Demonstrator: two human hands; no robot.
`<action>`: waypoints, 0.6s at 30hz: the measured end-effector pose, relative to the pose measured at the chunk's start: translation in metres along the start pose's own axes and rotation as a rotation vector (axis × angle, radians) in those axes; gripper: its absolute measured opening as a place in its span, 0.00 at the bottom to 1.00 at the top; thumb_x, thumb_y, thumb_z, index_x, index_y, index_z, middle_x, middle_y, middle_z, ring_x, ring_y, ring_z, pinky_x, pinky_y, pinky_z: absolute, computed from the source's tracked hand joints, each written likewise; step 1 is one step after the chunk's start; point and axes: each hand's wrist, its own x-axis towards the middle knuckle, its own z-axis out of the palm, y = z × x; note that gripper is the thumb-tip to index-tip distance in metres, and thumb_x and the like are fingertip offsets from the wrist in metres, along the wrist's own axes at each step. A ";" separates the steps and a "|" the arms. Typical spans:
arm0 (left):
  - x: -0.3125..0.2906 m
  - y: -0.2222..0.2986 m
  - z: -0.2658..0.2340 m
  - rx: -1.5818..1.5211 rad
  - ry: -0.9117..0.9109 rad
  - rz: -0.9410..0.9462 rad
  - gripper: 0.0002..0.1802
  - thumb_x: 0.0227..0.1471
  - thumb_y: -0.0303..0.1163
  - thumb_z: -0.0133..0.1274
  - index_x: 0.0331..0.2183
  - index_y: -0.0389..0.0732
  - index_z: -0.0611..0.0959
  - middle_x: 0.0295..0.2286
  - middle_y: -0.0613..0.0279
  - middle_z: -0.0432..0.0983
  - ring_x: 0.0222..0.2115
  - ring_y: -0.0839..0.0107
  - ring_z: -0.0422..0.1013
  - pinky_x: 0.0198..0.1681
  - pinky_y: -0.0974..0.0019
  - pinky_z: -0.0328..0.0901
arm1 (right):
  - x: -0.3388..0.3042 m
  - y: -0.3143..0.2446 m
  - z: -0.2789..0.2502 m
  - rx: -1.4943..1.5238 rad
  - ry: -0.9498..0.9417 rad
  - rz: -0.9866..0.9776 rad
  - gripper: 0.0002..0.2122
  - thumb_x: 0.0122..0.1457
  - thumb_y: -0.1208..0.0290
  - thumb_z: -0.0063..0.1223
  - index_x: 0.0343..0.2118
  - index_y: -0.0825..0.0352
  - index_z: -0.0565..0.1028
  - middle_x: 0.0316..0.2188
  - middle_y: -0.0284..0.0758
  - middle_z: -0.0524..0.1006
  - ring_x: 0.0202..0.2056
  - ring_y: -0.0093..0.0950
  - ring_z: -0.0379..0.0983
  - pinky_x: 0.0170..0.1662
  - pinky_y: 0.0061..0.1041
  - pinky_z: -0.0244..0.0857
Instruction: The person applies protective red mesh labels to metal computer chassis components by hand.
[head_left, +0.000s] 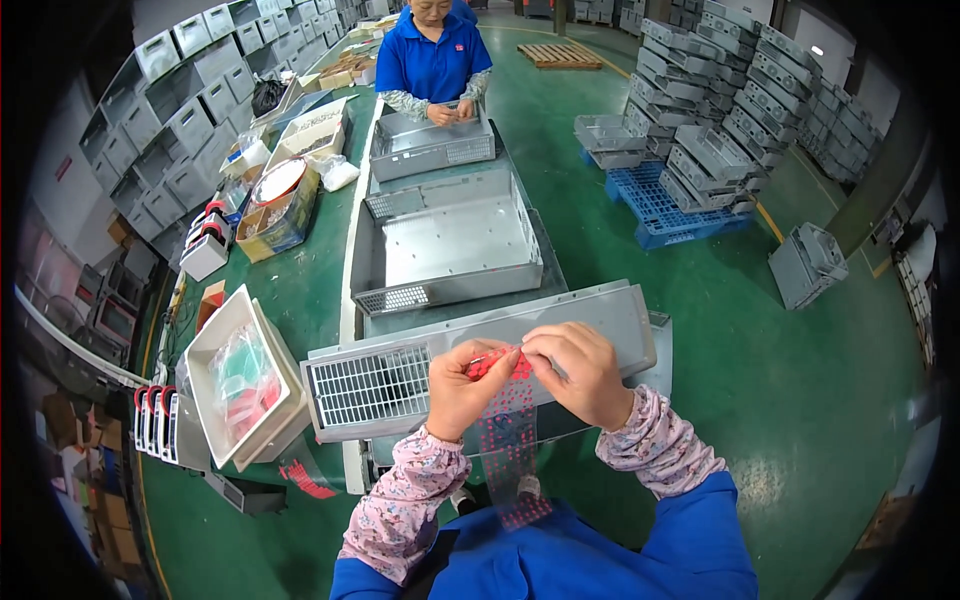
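Observation:
A clear strip of red dot stickers point(508, 440) hangs down in front of me, its dots denser near the top. My left hand point(468, 390) grips its upper part between thumb and fingers. At the top edge, the fingers of my right hand point(582, 372) are pinched together against the strip; whether they hold a single dot is hidden. Just beyond both hands lies a long grey metal panel point(470, 335), tilted across the bench, with a vent grille point(370, 388) at its left end.
Farther along the bench point(562, 262) stand two open grey metal cases point(455, 295) point(435, 160). A co-worker in blue point(425, 65) handles something small at the far one. White bins point(290, 385) sit at left. A blue pallet point(680, 215) with stacked grey cases stands right.

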 end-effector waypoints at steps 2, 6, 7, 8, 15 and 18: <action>-0.001 0.002 0.000 0.027 -0.002 -0.004 0.04 0.43 0.21 0.54 0.21 0.32 0.76 0.24 0.59 0.75 0.24 0.81 0.67 0.26 0.78 0.62 | -0.001 0.000 0.001 0.056 0.006 0.049 0.10 0.40 0.82 0.56 0.28 0.66 0.71 0.28 0.34 0.73 0.28 0.32 0.71 0.29 0.27 0.64; -0.003 0.003 0.000 -0.020 0.007 -0.011 0.04 0.43 0.21 0.53 0.21 0.32 0.76 0.25 0.59 0.75 0.24 0.81 0.67 0.27 0.78 0.62 | -0.004 -0.001 0.004 -0.036 0.011 -0.045 0.10 0.41 0.80 0.55 0.29 0.68 0.70 0.28 0.35 0.73 0.28 0.32 0.71 0.29 0.27 0.64; -0.004 0.004 0.000 -0.052 -0.005 -0.017 0.03 0.44 0.21 0.53 0.21 0.32 0.76 0.25 0.59 0.75 0.24 0.81 0.67 0.27 0.78 0.62 | -0.005 -0.001 0.004 -0.093 0.024 -0.114 0.10 0.41 0.78 0.54 0.30 0.68 0.70 0.28 0.36 0.72 0.28 0.31 0.70 0.29 0.27 0.64; -0.004 0.005 0.000 -0.085 -0.017 -0.022 0.03 0.44 0.20 0.53 0.21 0.32 0.76 0.25 0.59 0.75 0.24 0.81 0.67 0.27 0.78 0.63 | -0.005 -0.001 0.004 -0.092 0.022 -0.116 0.10 0.41 0.78 0.54 0.30 0.68 0.70 0.28 0.36 0.72 0.28 0.31 0.70 0.29 0.27 0.64; -0.007 0.004 0.000 -0.071 -0.023 0.006 0.03 0.43 0.19 0.52 0.21 0.32 0.76 0.25 0.59 0.75 0.24 0.81 0.67 0.27 0.77 0.63 | -0.012 0.000 -0.001 -0.213 -0.063 -0.305 0.12 0.44 0.75 0.50 0.33 0.72 0.69 0.32 0.41 0.72 0.31 0.33 0.71 0.34 0.28 0.67; -0.008 0.003 0.000 -0.066 -0.020 0.022 0.02 0.43 0.19 0.52 0.21 0.32 0.76 0.24 0.59 0.75 0.24 0.80 0.67 0.27 0.77 0.63 | -0.011 0.001 -0.002 -0.213 -0.069 -0.335 0.12 0.44 0.75 0.50 0.33 0.72 0.69 0.32 0.42 0.71 0.31 0.33 0.71 0.33 0.28 0.67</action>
